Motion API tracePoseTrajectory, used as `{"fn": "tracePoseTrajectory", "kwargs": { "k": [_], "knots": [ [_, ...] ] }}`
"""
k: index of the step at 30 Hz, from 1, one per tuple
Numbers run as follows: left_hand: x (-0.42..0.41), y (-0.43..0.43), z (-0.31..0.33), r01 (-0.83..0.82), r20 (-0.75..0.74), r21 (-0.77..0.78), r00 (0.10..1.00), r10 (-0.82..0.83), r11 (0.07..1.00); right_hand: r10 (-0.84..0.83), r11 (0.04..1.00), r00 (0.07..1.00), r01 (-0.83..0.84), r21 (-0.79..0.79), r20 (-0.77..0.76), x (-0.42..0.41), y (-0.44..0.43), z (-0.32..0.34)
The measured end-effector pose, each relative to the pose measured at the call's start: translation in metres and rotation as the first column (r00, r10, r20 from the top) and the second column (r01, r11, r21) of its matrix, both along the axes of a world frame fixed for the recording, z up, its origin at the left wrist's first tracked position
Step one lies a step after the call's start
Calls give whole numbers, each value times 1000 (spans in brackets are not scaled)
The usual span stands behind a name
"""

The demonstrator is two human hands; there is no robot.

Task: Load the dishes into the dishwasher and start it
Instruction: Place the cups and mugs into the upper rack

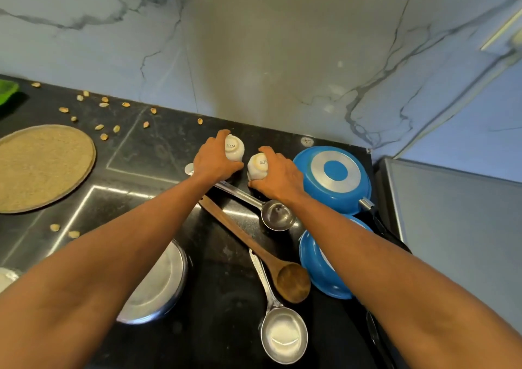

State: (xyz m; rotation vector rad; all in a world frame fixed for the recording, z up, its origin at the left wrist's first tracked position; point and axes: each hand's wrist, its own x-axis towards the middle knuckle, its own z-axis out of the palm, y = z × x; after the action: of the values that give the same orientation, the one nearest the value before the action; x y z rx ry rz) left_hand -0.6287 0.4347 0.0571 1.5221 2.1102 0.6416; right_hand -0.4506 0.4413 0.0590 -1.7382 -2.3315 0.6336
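Black stone counter point(158, 148) w/ blue-veined marble wall point(254, 43) behind, soft daylight.

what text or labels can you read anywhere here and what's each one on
"SISTA": stamped on the base of the left cup, which the left hand grips upside down; a smaller line under it is too small to read.
Right cup, gripped by the right hand: a similar base stamp, turned and too blurred to read surely.
Round mark at the back of the counter: blurred, unreadable.

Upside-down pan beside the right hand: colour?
Blue pan, with a silver ring on its base; head view.
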Motion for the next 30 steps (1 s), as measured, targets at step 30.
{"fn": "tracePoseTrajectory", "kwargs": {
  "k": [30],
  "knots": [
    [89, -221, 69, 96, 82, 363, 987, -135, 927, -4, 968, 986, 45, 246, -167, 132, -168, 72]
  ]
}}
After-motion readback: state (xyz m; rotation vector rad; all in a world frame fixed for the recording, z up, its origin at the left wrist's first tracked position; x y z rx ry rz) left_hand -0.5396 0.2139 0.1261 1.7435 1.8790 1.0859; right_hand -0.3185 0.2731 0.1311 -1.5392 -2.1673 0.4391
